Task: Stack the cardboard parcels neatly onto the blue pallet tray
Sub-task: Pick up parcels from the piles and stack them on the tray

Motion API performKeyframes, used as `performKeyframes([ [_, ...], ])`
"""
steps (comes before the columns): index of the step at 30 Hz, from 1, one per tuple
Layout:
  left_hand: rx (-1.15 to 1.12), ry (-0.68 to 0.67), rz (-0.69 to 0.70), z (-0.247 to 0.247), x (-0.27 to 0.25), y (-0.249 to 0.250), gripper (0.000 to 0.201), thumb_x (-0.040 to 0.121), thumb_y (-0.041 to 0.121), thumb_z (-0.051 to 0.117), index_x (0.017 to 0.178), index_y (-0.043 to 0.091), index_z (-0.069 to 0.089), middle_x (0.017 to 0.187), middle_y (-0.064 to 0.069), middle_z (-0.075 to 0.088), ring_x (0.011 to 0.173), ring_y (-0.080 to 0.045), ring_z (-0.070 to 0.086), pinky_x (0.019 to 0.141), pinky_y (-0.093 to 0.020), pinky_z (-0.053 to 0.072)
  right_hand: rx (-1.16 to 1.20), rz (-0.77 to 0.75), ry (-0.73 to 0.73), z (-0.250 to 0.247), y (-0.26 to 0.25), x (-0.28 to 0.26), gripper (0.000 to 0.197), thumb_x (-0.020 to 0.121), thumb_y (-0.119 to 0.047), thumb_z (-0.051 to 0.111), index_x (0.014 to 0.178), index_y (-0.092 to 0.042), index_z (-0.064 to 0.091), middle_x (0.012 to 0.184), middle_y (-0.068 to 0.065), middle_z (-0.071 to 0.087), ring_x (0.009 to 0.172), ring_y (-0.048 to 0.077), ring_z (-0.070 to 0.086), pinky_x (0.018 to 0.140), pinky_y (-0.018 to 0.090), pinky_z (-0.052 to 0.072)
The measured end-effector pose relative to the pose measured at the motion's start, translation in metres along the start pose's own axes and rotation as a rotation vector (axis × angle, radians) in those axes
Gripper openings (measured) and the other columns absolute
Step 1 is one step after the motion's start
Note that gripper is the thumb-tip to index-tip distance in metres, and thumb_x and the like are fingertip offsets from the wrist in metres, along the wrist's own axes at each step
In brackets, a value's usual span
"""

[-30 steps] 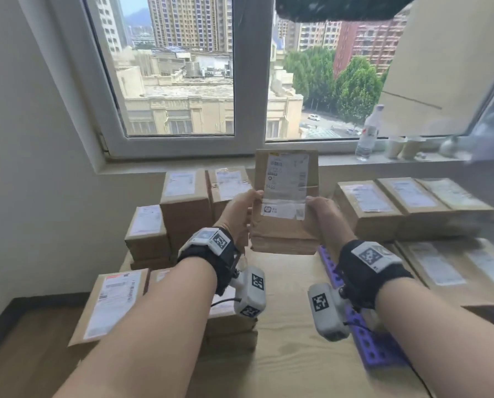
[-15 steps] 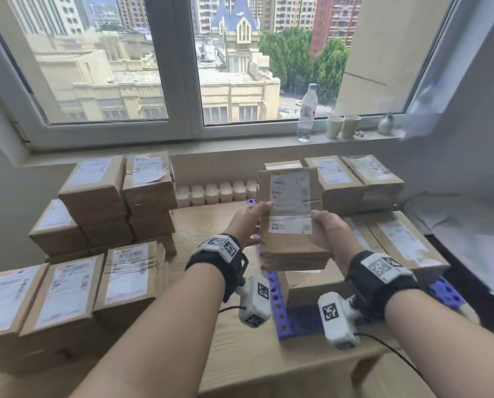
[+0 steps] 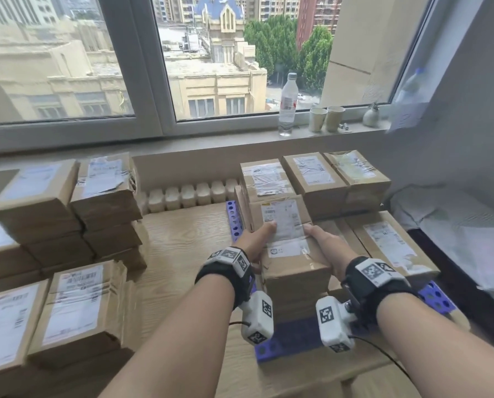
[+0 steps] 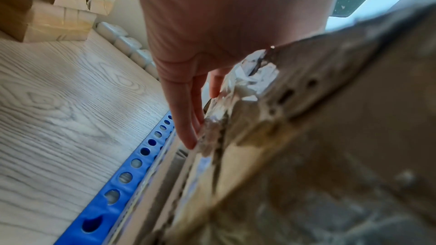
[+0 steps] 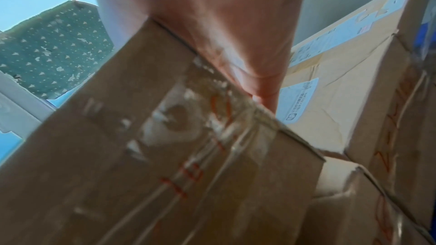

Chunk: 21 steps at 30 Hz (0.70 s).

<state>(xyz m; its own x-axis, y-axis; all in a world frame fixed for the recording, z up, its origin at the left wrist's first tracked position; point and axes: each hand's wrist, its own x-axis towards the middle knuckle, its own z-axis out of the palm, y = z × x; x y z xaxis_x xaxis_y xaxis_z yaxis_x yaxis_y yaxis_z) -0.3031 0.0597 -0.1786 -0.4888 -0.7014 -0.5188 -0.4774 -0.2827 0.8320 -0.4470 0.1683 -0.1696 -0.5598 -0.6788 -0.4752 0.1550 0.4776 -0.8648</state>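
I hold a cardboard parcel [image 3: 286, 225] with a white label between both hands. My left hand [image 3: 254, 241] grips its left side with the thumb on top, and my right hand [image 3: 320, 242] grips its right side the same way. The parcel lies almost flat just over another parcel [image 3: 297, 291] at the front left of the blue pallet tray [image 3: 291, 337]. In the left wrist view my fingers [image 4: 186, 118] run down the parcel's torn edge [image 4: 306, 137], beside the tray's holed rim [image 4: 122, 180]. The right wrist view shows my hand [image 5: 235, 44] on the parcel [image 5: 165, 146].
Three parcels [image 3: 314, 173] stand in a row at the tray's back, and a large flat one [image 3: 389, 242] lies on its right. Stacks of parcels [image 3: 67, 211] fill the left of the wooden table [image 3: 176, 245]. A water bottle [image 3: 287, 104] and cups [image 3: 326, 119] stand on the sill.
Both hands carried the parcel to the right and down, tipping it from upright to nearly flat over the stack on the pallet tray. My grip stayed the same.
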Motion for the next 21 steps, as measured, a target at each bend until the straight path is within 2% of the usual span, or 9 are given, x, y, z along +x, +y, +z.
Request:
performKeyframes([
  [2,0.001,0.021,0.007,0.004,0.012,-0.006,0.101,0.050,0.079,0.055,0.128,0.016,0.055,0.105,-0.004,0.073,0.087,-0.023,0.073,0.068,-0.033,0.059,-0.035,0.038,-0.039,0.000,0.001,0.005,0.040,0.093,-0.044,0.057,0.101,-0.007,0.067,0.098,0.016,0.074,0.094,0.034,0.070,0.095,0.044,0.053],
  [4,-0.004,0.059,0.007,0.006,0.021,-0.012,0.105,0.049,0.081,0.056,0.131,0.014,0.055,0.111,-0.006,0.071,0.091,-0.025,0.071,0.082,-0.037,0.058,-0.103,0.063,-0.074,0.001,0.002,0.011,0.049,0.091,-0.051,0.056,0.106,-0.006,0.066,0.101,0.015,0.074,0.097,0.033,0.070,0.096,0.046,0.052],
  [8,-0.018,0.085,0.008,0.012,0.029,-0.019,0.109,0.048,0.082,0.058,0.131,0.012,0.056,0.115,-0.007,0.070,0.094,-0.023,0.071,0.091,-0.040,0.055,-0.239,0.052,-0.103,-0.003,0.012,0.033,0.083,0.059,-0.073,0.056,0.111,-0.009,0.068,0.101,0.009,0.074,0.094,0.029,0.071,0.098,0.046,0.050],
  [9,-0.032,0.100,0.006,0.014,0.032,-0.020,0.111,0.047,0.084,0.059,0.132,0.013,0.055,0.118,-0.007,0.070,0.097,-0.024,0.070,0.093,-0.043,0.054,-0.265,0.044,-0.112,-0.003,0.011,0.033,0.082,0.060,-0.073,0.055,0.110,-0.010,0.068,0.100,0.008,0.074,0.093,0.028,0.071,0.098,0.045,0.050],
  [12,-0.043,0.136,-0.015,0.015,0.057,-0.034,0.109,0.047,0.086,0.060,0.132,0.018,0.055,0.117,-0.005,0.070,0.098,-0.026,0.070,0.094,-0.046,0.054,-0.296,0.044,-0.124,-0.002,0.003,0.031,0.060,0.083,-0.062,0.055,0.110,-0.010,0.067,0.099,0.007,0.074,0.091,0.026,0.071,0.097,0.044,0.051],
  [13,-0.028,0.156,-0.029,0.015,0.067,-0.041,0.110,0.045,0.089,0.060,0.130,0.021,0.056,0.116,-0.004,0.070,0.097,-0.026,0.070,0.093,-0.046,0.055,-0.315,0.043,-0.127,-0.003,0.003,0.033,0.057,0.086,-0.060,0.054,0.111,-0.009,0.066,0.100,0.007,0.073,0.092,0.026,0.070,0.097,0.043,0.051],
  [16,-0.003,0.178,-0.070,0.016,0.084,-0.051,0.115,0.035,0.096,0.058,0.126,0.025,0.059,0.114,-0.003,0.071,0.098,-0.028,0.070,0.093,-0.047,0.053,-0.389,0.033,-0.115,-0.004,0.002,0.037,0.067,0.082,-0.064,0.054,0.116,-0.008,0.063,0.106,0.007,0.070,0.094,0.025,0.068,0.097,0.043,0.050],
  [18,-0.008,0.174,-0.077,0.016,0.084,-0.050,0.106,0.043,0.089,0.061,0.126,0.024,0.059,0.109,-0.003,0.073,0.096,-0.027,0.071,0.094,-0.046,0.053,-0.437,0.019,-0.107,-0.004,0.003,0.041,0.071,0.080,-0.066,0.053,0.121,-0.008,0.060,0.112,0.008,0.068,0.095,0.025,0.066,0.095,0.040,0.050],
  [21,-0.027,0.174,-0.070,0.016,0.071,-0.040,0.102,0.047,0.084,0.063,0.128,0.022,0.058,0.109,-0.003,0.073,0.094,-0.026,0.071,0.094,-0.045,0.053,-0.492,-0.001,-0.094,-0.004,0.006,0.046,0.074,0.083,-0.067,0.050,0.126,-0.008,0.057,0.117,0.009,0.066,0.098,0.026,0.065,0.095,0.041,0.049],
])
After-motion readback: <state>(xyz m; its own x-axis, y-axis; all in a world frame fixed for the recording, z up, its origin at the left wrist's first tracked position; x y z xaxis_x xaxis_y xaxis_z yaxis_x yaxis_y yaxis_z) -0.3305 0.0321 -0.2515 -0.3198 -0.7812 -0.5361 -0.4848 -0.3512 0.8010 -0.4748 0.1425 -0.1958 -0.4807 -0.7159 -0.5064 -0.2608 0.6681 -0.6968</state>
